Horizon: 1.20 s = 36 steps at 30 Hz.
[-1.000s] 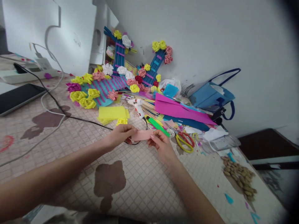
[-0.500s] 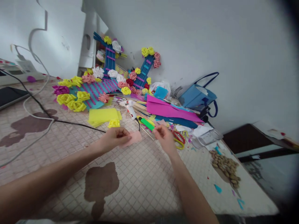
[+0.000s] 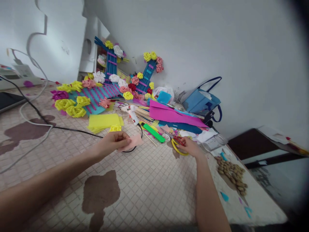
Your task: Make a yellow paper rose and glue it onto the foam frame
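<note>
My left hand pinches a small pale pink strip of paper just above the tiled table cover. My right hand has reached to the right and closes over the scissors, which have yellow and red handles and lie on the table among paper scraps. The fingers curl on the handles. A green marker lies between the two hands.
Behind stand blue craft frames with paper roses, yellow paper sheets, a glue gun with a black cable, wooden sticks, magenta sheets and a blue bag. A pile of nuts lies right. A tablet lies left.
My right hand let go of the pink strip and moved right onto the scissors. The left hand kept the strip. The view shifted slightly to the right.
</note>
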Each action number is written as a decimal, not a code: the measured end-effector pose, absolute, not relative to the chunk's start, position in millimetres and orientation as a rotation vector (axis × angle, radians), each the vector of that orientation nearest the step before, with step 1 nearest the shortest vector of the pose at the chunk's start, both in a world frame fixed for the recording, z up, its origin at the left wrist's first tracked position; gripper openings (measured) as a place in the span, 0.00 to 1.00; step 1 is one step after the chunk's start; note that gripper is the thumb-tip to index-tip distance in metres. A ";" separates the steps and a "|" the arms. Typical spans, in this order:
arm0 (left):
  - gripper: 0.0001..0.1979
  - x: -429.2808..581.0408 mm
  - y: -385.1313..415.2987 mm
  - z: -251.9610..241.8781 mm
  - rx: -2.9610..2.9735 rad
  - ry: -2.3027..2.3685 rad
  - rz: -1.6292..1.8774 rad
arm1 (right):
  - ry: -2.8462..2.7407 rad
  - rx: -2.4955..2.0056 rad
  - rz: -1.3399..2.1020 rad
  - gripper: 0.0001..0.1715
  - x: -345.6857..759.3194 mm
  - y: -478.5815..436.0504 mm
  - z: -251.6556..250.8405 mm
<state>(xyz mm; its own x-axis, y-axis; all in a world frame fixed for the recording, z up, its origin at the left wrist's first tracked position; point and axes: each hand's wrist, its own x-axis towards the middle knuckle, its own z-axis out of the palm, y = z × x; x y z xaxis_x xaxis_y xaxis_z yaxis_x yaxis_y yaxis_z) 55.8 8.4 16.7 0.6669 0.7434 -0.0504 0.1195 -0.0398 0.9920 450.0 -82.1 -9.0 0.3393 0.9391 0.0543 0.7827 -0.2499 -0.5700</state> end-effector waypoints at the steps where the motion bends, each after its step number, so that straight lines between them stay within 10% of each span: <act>1: 0.16 55.7 8.7 16.6 1.557 0.743 0.586 | -1.501 -2.086 0.420 0.20 450.5 -83.5 -7.4; 28: 0.24 47.0 16.4 22.7 1.052 0.661 0.760 | -1.574 -1.173 1.147 0.28 294.6 -94.6 15.8; 36: 0.11 44.8 20.4 22.3 1.115 0.598 0.812 | -1.725 -1.266 1.220 0.29 290.5 -103.7 17.3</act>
<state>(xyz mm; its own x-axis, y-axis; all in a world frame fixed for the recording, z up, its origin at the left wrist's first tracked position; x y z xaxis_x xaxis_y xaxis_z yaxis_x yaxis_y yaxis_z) 44.8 20.4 22.3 0.5803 0.8140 -0.0237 -0.2637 0.2154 0.9402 290.5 -103.7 17.3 -0.3086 0.9511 -0.0129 0.3294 0.0941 -0.9395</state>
